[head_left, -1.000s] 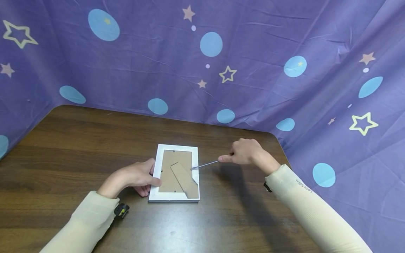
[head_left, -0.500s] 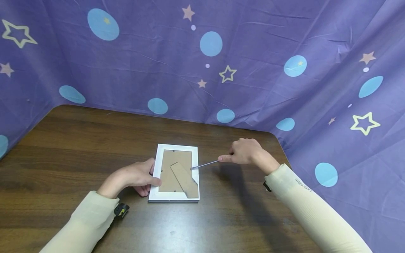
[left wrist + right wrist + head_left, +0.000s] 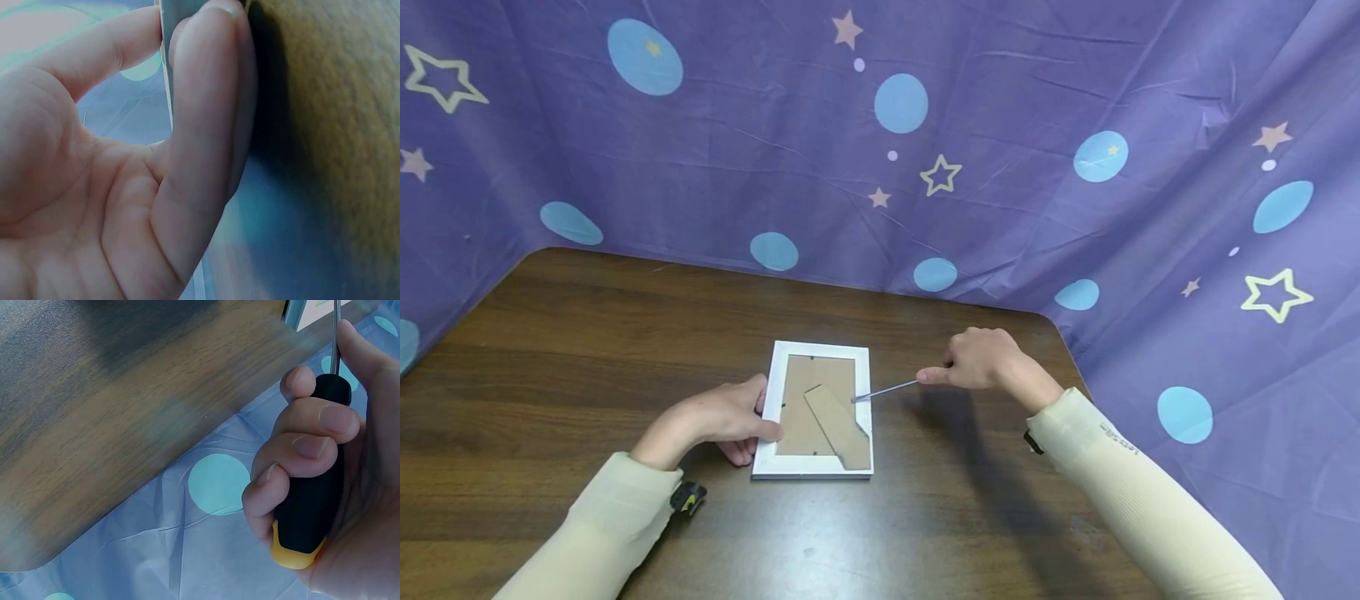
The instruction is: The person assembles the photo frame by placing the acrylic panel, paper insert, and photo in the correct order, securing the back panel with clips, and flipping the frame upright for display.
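Observation:
A white picture frame lies face down, its brown backing board and slanted easel leg showing. My left hand grips the frame's left edge, thumb on top and fingers beneath; the left wrist view shows those curled fingers at the edge. In my right hand is a screwdriver, its black and yellow handle wrapped by the fingers and the thumb along the metal shaft. The shaft's tip meets the right inner edge of the frame, beside the backing board. Small dark tabs dot the board's border.
The brown wooden table spreads around the frame, its far corners rounded. A purple curtain with stars and blue spots hangs along the back and both sides. Black wrist devices sit at the cuffs of the pale sleeves.
Hands, screwdriver and picture frame hold nearly the same place throughout. On the right side, the curtain's pattern has shifted slightly to the right.

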`<state>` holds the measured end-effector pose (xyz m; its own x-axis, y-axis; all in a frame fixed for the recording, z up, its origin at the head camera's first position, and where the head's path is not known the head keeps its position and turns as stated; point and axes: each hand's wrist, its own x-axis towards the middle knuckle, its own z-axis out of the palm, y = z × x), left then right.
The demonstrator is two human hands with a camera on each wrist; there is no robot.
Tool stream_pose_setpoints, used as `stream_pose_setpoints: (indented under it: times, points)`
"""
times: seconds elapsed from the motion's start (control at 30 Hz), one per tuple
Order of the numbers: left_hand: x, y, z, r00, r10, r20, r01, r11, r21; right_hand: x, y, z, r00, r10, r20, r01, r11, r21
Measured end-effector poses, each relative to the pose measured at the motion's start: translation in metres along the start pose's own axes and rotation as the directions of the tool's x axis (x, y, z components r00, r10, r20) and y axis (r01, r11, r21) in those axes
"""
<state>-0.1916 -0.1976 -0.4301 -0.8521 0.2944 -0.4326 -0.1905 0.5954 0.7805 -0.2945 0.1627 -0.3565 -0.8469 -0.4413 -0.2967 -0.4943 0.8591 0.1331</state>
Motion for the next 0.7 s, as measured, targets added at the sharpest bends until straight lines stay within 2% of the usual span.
stream_pose_setpoints:
  times: [0.7]
  points:
    - [-0.001,0.001,-0.001,1.000,-0.001,-0.002,0.001,1.000,0.002,-0.002,-0.006,-0.012,1.000,0.019,0.025,-0.018,0.999,-0.039]
